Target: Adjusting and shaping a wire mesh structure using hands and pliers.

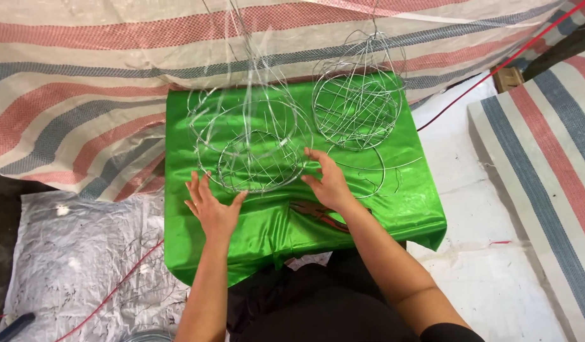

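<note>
Resting on the near middle of a green satin cloth (pixel 267 221), a round wire frame (pixel 257 155) of thin silvery hoops sits between two bare hands. The left hand (pixel 211 204) lies flat at its near left rim, fingers spread, fingertips touching the wire. The right hand (pixel 327 180) holds the near right rim, fingers slightly spread and curled on it; whether they pinch a strand cannot be told. Loose wire ends rise from the frame and run out of view at the top. A second wire frame (pixel 359 98) stands at the far right of the cloth. Red-handled pliers (pixel 321 215) lie partly hidden under the right wrist. Striped tarpaulin (pixel 83 76) surrounds the cloth.
</note>
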